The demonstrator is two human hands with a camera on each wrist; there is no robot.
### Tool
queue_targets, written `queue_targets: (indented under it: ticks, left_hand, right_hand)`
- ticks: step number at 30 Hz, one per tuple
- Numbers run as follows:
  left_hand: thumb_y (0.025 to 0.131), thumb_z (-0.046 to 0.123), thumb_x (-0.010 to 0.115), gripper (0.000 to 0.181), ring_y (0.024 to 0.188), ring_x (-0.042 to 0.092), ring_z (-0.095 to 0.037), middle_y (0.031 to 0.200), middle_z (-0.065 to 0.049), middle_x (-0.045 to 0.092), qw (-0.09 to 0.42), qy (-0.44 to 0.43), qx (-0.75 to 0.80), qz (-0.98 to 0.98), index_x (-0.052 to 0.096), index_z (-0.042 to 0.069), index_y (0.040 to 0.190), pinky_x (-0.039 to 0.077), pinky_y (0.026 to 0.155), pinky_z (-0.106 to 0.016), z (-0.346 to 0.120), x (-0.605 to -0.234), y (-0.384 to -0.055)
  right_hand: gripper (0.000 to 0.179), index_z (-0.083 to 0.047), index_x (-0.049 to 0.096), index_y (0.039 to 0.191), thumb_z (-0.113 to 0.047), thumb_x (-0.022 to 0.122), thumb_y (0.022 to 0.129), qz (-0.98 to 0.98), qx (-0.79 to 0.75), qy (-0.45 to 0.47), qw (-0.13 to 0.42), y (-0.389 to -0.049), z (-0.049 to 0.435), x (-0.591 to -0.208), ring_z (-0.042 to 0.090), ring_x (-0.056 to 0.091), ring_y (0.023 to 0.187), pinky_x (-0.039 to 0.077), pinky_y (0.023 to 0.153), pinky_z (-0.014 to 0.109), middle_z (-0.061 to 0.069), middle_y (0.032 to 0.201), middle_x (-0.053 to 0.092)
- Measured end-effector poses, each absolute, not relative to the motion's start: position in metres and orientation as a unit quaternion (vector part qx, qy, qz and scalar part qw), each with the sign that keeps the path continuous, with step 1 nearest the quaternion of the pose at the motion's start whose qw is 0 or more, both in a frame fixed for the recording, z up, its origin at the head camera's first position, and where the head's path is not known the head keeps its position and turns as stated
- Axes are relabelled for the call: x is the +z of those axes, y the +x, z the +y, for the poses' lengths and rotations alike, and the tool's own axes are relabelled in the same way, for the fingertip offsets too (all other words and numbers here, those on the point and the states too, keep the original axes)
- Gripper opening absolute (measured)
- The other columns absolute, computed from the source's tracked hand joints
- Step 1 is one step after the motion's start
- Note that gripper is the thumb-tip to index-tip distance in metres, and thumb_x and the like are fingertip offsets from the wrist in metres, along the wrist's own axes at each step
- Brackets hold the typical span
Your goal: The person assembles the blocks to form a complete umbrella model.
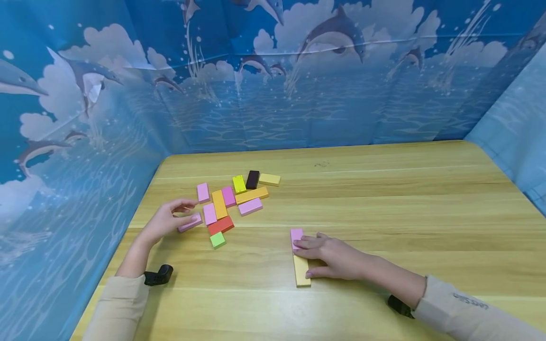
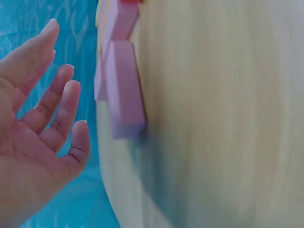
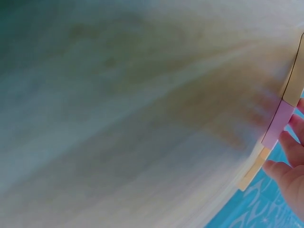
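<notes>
My left hand (image 1: 164,221) hovers at the left side of a group of blocks, thumb over a pink block (image 1: 188,227). In the left wrist view its fingers are spread and loosely bent, holding nothing, with a gap to the pink block. My right hand (image 1: 337,258) lies palm down over a short line of blocks. Its fingers rest on a pink block (image 1: 296,234), and its thumb touches the pale yellow block (image 1: 302,273) set end to end with it. The right wrist view shows the fingertips (image 3: 284,137) along these blocks; part of the hand is cut off.
Several wooden blocks lie close together at the left: orange (image 1: 219,204), red (image 1: 221,225), green (image 1: 217,240), bright yellow (image 1: 239,183), black (image 1: 252,180), pale yellow (image 1: 269,179) and more pink ones. A blue dolphin-print cloth (image 1: 264,109) hangs behind the wooden table (image 1: 405,199).
</notes>
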State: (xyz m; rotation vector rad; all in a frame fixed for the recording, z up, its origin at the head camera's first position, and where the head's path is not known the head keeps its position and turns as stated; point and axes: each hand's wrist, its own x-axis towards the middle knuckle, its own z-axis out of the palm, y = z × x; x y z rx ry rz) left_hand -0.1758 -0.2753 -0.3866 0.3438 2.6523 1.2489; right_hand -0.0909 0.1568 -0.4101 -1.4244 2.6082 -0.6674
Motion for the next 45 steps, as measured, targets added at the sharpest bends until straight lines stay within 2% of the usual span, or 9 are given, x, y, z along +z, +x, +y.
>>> queue_targets:
  ticks: [3,9,11,19,25,30,45]
  left_hand:
    - [0.086,0.018,0.069,0.047,0.112,0.050,-0.036,0.126,-0.020,0.053,0.092,0.114,0.418,0.897,0.054,0.000,0.126,0.045,0.085,-0.039,-0.281,-0.390,-0.174]
    - [0.085,0.014,0.069,0.047,0.109,0.051,-0.035,0.124,-0.021,0.056,0.084,0.110,0.421,0.897,0.053,-0.002,0.126,0.044,0.080,-0.024,-0.294,-0.399,-0.172]
    - [0.084,0.014,0.070,0.048,0.108,0.052,-0.034,0.122,-0.021,0.057,0.085,0.103,0.425,0.895,0.054,-0.002,0.125,0.043,0.080,-0.022,-0.298,-0.401,-0.172]
    - [0.081,0.018,0.073,0.050,0.105,0.055,-0.032,0.116,-0.020,0.060,0.096,0.104,0.390,0.910,0.056,-0.003,0.123,0.045,0.081,-0.026,-0.301,-0.405,-0.171]
    - [0.079,0.013,0.074,0.047,0.096,0.056,-0.027,0.109,-0.018,0.062,0.094,0.110,0.391,0.909,0.058,-0.004,0.119,0.045,0.076,-0.022,-0.299,-0.411,-0.173]
    - [0.078,0.015,0.076,0.044,0.088,0.055,-0.021,0.104,-0.016,0.064,0.081,0.112,0.366,0.921,0.061,-0.003,0.115,0.044,0.074,-0.024,-0.298,-0.415,-0.175]
    - [0.079,0.016,0.075,0.042,0.082,0.052,-0.021,0.101,-0.017,0.063,0.066,0.105,0.357,0.926,0.062,-0.005,0.113,0.043,0.068,-0.024,-0.295,-0.412,-0.172]
  right_hand:
    - [0.052,-0.001,0.056,0.127,-0.034,0.063,0.088,0.854,-0.222,-0.469,0.045,-0.091,0.157,-0.410,0.029,0.044,0.126,0.035,0.095,0.058,0.016,0.133,0.050]
    - [0.053,-0.001,0.056,0.128,-0.035,0.063,0.087,0.855,-0.221,-0.467,0.047,-0.091,0.157,-0.411,0.029,0.044,0.126,0.035,0.095,0.058,0.016,0.133,0.050]
    - [0.053,-0.001,0.056,0.128,-0.035,0.062,0.088,0.856,-0.220,-0.466,0.049,-0.091,0.158,-0.411,0.029,0.043,0.126,0.035,0.095,0.058,0.016,0.134,0.049]
    - [0.052,-0.001,0.055,0.128,-0.034,0.062,0.088,0.856,-0.218,-0.465,0.053,-0.090,0.158,-0.410,0.030,0.043,0.127,0.035,0.095,0.058,0.016,0.134,0.049]
    - [0.051,-0.002,0.057,0.127,-0.034,0.063,0.088,0.857,-0.219,-0.464,0.055,-0.090,0.157,-0.409,0.029,0.043,0.126,0.035,0.097,0.056,0.016,0.134,0.049]
    - [0.051,-0.002,0.058,0.125,-0.034,0.065,0.086,0.857,-0.215,-0.466,0.051,-0.091,0.156,-0.408,0.029,0.045,0.125,0.035,0.097,0.055,0.016,0.133,0.050]
    - [0.050,-0.002,0.059,0.124,-0.035,0.064,0.087,0.855,-0.210,-0.473,0.040,-0.091,0.156,-0.409,0.030,0.046,0.124,0.036,0.097,0.053,0.017,0.131,0.051]
